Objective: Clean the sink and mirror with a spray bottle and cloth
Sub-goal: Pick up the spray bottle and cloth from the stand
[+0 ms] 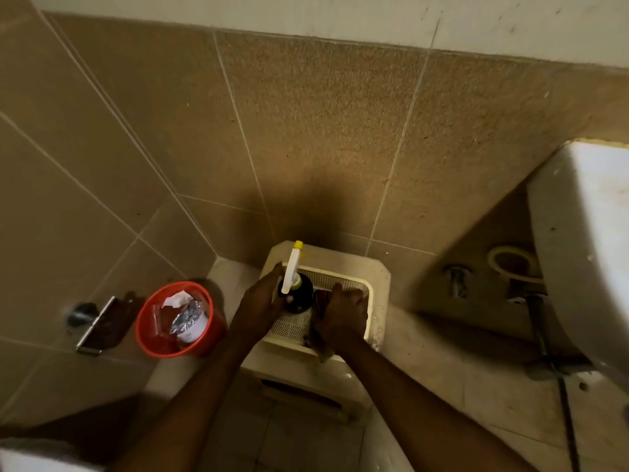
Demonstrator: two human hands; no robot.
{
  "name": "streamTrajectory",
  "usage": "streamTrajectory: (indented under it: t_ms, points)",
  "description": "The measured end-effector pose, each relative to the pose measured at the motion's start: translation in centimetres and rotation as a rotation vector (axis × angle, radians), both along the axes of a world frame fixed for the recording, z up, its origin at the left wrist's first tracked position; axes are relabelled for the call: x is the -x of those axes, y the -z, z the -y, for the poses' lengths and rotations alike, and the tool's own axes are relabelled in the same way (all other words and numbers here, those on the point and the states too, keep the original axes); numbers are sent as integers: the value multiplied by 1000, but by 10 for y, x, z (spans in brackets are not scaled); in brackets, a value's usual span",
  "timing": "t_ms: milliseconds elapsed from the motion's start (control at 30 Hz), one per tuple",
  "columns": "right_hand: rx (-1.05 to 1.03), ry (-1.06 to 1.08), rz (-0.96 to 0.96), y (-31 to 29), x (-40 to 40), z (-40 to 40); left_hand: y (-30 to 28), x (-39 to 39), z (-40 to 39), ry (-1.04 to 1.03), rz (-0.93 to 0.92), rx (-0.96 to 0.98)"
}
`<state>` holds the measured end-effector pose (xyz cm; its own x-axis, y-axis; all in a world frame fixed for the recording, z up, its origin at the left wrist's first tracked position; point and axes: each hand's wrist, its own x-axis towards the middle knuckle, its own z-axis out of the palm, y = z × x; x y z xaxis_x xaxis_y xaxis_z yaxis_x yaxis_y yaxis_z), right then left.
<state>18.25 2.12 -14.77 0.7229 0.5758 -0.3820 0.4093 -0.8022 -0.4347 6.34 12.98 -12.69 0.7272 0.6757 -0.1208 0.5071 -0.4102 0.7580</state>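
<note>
A dark spray bottle (299, 294) with a white trigger head and yellow nozzle stands on a cream plastic stool (377, 277) against the tiled wall. My left hand (263, 296) wraps around the bottle's neck from the left. My right hand (345, 315) presses down on a dark brown cloth (318, 342) lying on the stool's perforated top, fingers closed over it. The white sink (589, 240) juts in from the right edge, seen from its side and underside. No mirror is in view.
An orange waste bin (177, 320) with wrappers sits on the floor left of the stool. A metal paper holder (92, 321) is fixed to the left wall. Sink drain pipe and valves (510, 270) hang under the basin at right. A dark hose (565, 403) runs down the floor.
</note>
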Motion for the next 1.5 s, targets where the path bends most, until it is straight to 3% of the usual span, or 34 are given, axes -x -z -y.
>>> streamTrajectory:
  t_ms: [200,400,833,967,1100,1300,1500]
  points:
    - [94,-95,162,28,5,2,10,-30,-22,126,24,122]
    - [-30,-83,212,29,8,6,22,-38,-35,233,107,94]
    - [-164,-29,132,37,-3,-1,37,-40,-5,-19,306,-34]
    - [-378,121,-64,22,-18,0,25,-35,5,-42,365,-91]
    - [-644,198,-209,-24,-30,13,-6,-32,17,-120,427,-2]
    - [-970,231,-535,-115,-40,48,-99,-40,44,-101,514,-3]
    - [-1141,467,-1013,-202,-55,102,-210,-49,93,-7,604,-56]
